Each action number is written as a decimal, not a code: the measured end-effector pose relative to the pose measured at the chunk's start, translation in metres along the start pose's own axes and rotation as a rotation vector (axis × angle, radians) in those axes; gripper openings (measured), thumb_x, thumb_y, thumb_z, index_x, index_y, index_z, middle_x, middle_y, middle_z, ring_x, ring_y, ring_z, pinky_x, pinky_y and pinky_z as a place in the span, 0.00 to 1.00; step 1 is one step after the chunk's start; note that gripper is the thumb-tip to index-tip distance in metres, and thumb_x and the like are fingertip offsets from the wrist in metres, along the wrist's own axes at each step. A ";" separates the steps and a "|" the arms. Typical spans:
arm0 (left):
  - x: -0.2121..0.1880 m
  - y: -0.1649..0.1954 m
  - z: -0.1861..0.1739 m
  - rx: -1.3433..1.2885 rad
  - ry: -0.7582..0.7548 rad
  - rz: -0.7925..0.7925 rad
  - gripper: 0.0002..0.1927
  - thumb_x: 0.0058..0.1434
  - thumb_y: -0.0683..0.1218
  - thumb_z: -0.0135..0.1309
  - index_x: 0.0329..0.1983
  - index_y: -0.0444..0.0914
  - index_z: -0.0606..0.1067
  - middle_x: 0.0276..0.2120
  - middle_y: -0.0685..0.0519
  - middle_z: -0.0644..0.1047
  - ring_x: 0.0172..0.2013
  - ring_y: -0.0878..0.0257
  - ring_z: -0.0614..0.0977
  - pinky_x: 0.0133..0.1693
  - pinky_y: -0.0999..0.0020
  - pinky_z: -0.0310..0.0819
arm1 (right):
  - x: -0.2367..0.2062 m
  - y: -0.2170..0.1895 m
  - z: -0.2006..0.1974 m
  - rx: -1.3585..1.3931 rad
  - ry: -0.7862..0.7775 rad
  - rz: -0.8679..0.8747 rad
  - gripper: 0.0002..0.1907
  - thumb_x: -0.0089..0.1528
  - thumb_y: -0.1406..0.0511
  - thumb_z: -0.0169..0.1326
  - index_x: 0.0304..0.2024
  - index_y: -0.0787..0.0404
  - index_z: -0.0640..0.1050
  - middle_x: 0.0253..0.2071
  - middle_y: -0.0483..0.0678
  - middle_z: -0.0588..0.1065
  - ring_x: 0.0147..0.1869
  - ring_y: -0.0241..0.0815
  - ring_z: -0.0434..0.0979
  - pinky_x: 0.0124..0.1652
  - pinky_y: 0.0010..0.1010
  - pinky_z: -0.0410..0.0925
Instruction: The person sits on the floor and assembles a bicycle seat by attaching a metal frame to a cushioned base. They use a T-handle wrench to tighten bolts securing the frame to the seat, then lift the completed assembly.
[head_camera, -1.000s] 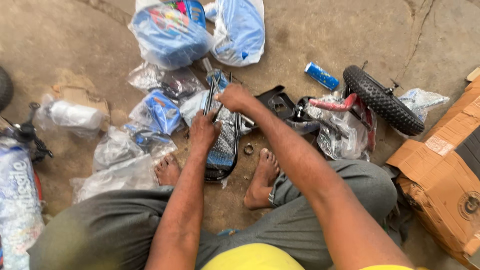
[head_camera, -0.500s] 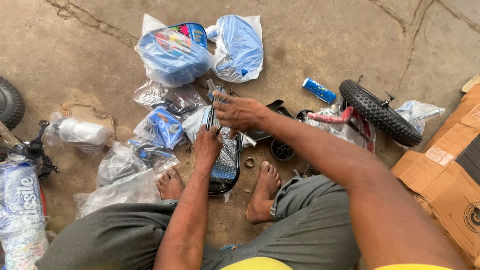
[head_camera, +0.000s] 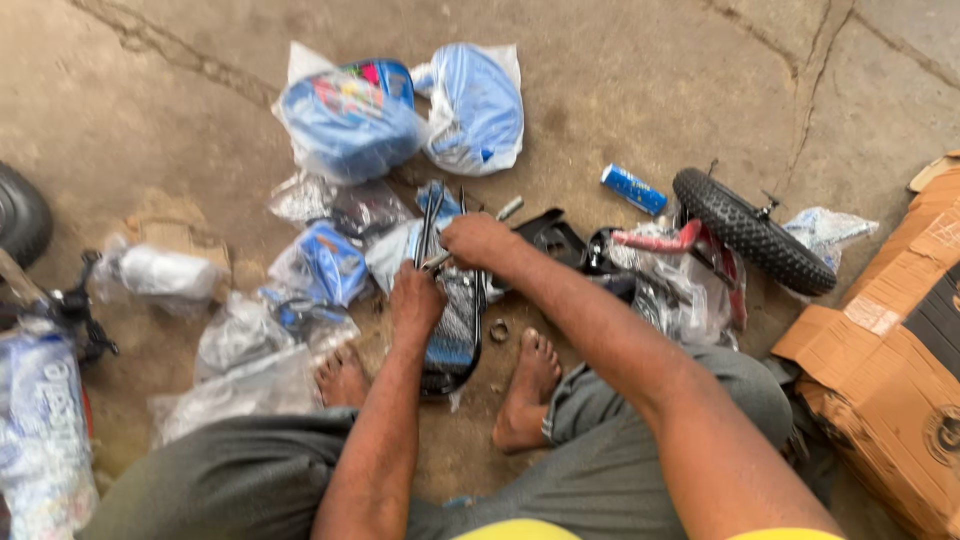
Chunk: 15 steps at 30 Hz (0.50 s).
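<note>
A person sits on a cracked grey concrete floor (head_camera: 640, 90) with bare feet out, and all around lie plastic bags of blue parts (head_camera: 350, 115), a small black wheel (head_camera: 752, 230), a little blue can (head_camera: 632, 189) and a brown cardboard box (head_camera: 890, 360). Both arms reach forward to the middle, where a black bike part with thin metal bars (head_camera: 452, 320) stands on the floor between the feet. The left hand (head_camera: 415, 300) is closed around the top of this part, and the right hand (head_camera: 480, 240) is closed around a grey metal tool (head_camera: 500, 213) held just above it.
</note>
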<state>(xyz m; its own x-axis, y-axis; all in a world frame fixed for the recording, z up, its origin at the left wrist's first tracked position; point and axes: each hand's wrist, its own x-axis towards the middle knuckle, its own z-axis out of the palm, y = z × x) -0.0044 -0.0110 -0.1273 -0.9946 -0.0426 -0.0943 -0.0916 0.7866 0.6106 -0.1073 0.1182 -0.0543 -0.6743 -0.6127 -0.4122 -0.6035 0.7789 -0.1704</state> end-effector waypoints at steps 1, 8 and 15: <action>0.000 0.001 -0.001 0.017 -0.010 -0.012 0.09 0.57 0.42 0.57 0.41 0.36 0.80 0.46 0.39 0.74 0.46 0.40 0.79 0.47 0.47 0.76 | -0.002 0.001 0.000 0.020 -0.008 -0.118 0.12 0.55 0.57 0.62 0.33 0.57 0.83 0.35 0.55 0.80 0.44 0.57 0.81 0.43 0.49 0.74; 0.002 0.013 -0.016 -0.059 -0.093 -0.065 0.14 0.61 0.41 0.55 0.50 0.40 0.79 0.45 0.37 0.75 0.47 0.39 0.79 0.48 0.45 0.75 | 0.005 -0.016 -0.020 0.070 -0.129 0.159 0.15 0.56 0.55 0.61 0.35 0.59 0.85 0.41 0.57 0.81 0.48 0.57 0.81 0.47 0.47 0.74; 0.004 0.019 -0.026 -0.033 -0.105 0.101 0.17 0.57 0.37 0.51 0.50 0.35 0.78 0.44 0.34 0.77 0.46 0.37 0.79 0.46 0.43 0.74 | -0.006 -0.028 -0.052 0.284 -0.169 0.361 0.21 0.54 0.48 0.61 0.40 0.55 0.86 0.45 0.53 0.82 0.50 0.52 0.83 0.49 0.46 0.75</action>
<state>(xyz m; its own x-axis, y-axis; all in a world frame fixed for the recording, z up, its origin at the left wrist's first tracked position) -0.0114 -0.0123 -0.0954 -0.9886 0.1017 -0.1114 0.0057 0.7629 0.6465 -0.1084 0.0933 -0.0004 -0.7265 -0.2849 -0.6253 -0.1884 0.9577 -0.2175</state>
